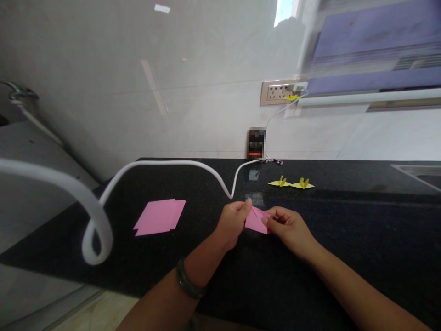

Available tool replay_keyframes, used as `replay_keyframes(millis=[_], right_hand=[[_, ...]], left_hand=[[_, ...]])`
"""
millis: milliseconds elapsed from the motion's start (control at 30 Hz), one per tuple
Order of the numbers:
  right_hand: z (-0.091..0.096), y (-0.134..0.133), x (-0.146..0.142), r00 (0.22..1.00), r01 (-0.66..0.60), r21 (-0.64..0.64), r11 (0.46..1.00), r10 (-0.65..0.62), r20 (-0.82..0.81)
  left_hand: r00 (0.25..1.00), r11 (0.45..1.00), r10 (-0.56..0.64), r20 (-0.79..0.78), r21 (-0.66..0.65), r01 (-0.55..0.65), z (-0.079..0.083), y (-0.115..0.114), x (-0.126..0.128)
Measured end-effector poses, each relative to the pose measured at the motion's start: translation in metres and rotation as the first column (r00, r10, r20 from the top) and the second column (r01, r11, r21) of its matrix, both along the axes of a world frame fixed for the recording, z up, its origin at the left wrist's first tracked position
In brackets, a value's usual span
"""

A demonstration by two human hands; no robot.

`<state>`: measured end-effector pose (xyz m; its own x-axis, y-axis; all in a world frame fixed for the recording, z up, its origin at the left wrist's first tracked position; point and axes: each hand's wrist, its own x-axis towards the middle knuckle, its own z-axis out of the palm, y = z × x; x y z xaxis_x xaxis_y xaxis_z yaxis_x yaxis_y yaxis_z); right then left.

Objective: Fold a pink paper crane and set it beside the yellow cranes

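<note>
Broadly, a black surface (268,285) is stretched across the lower view. From the view's centre, overlapping pink sheets (158,217) are laid at eight o'clock. Toward five o'clock, by the left hand (234,223) and right hand (289,225), a folded pink paper (255,224) is pinched at its left and right edges. Two yellow paper birds (303,185) are set between three and four o'clock.
</note>
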<state>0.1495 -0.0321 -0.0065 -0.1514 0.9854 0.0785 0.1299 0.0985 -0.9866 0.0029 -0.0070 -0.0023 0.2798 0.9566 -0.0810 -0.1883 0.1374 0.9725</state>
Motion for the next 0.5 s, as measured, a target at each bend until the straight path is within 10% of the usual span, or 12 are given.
replay_keyframes(millis=[500], right_hand=[[0.0028, -0.0001, 0.002, 1.0, 0.005, -0.022, 1.0, -0.004, 0.005]], left_hand=[[0.995, 0.999, -0.033, -0.093, 0.006, 0.033, 0.0017, 0.0008, -0.0019]])
